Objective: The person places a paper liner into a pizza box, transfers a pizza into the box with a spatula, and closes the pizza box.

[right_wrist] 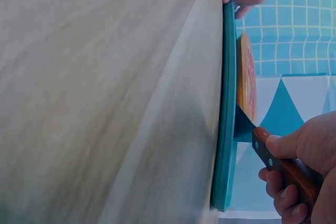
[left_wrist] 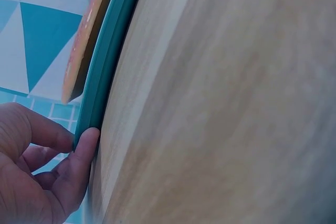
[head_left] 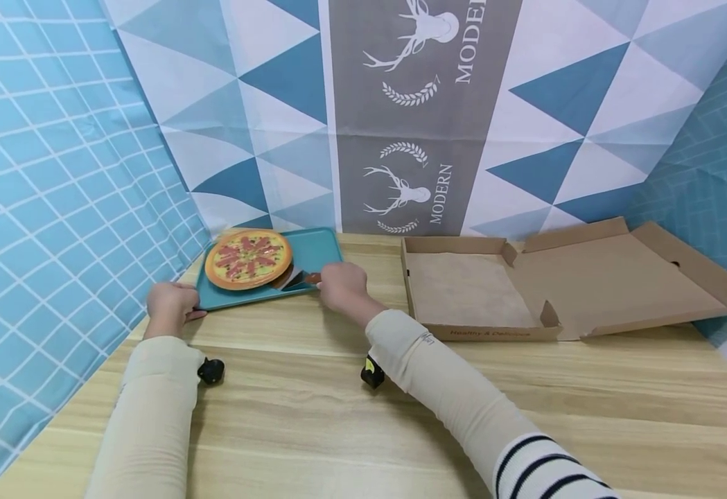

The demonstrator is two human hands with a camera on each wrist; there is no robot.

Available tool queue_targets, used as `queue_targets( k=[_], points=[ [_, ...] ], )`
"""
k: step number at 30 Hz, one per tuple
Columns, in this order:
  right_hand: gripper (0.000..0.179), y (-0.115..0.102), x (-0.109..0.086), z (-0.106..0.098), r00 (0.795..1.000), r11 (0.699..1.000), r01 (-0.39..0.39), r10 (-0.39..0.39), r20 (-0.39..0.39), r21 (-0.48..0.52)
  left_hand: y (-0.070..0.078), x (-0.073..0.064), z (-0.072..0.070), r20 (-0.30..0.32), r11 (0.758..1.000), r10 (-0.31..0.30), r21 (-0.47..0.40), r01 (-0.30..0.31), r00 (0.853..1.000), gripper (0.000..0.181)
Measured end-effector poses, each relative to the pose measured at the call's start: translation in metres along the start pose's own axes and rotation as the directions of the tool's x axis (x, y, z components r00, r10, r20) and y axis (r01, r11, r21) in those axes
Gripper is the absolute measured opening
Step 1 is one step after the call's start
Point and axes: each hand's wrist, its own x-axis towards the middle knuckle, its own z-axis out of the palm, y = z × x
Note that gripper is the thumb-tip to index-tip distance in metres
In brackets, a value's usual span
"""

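Note:
A pizza (head_left: 248, 259) with red strips of topping lies on a teal tray (head_left: 313, 248) at the back left of the table. My left hand (head_left: 172, 302) pinches the tray's near left corner, thumb and fingers on its rim in the left wrist view. The right hand (head_left: 343, 285) grips the brown riveted handle (right_wrist: 289, 171) of a pizza server (head_left: 296, 281). Its metal blade reaches over the tray to the pizza's right edge, and in the right wrist view the blade's tip (right_wrist: 243, 121) meets the underside of the pizza, which partly hides it.
To the right on the wooden table (head_left: 288, 430) stands an open cardboard pizza box (head_left: 494, 334), its lid (head_left: 644, 277) folded out to the right and a paper sheet (head_left: 469, 287) inside. Patterned cloth walls (head_left: 400, 125) close off the back and the left side.

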Motion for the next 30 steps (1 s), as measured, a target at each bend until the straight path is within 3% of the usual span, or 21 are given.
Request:
queue_targets(
  k=[10,20,26,30],
  points=[
    [0.034,0.01,-0.004,-0.009,1.0,1.0,-0.001,0.001,0.002,0.01,-0.001,-0.001,0.001,-0.004,1.0,0.008,-0.017,-0.008,1.0,0.031],
    [0.034,0.018,-0.009,-0.015,1.0,1.0,-0.017,0.017,0.003,-0.013,-0.002,0.003,-0.001,-0.013,1.0,0.01,0.024,-0.01,1.0,0.027],
    [0.033,0.026,-0.014,-0.021,1.0,0.999,-0.028,0.028,-0.004,-0.017,0.001,0.001,-0.003,-0.02,0.983,0.061,0.177,-0.057,0.998,0.026],
    [0.03,0.03,-0.019,-0.026,1.0,1.0,-0.016,0.016,-0.011,-0.005,0.005,-0.007,-0.006,-0.003,0.944,0.117,0.311,-0.111,0.993,0.04]
  ],
)
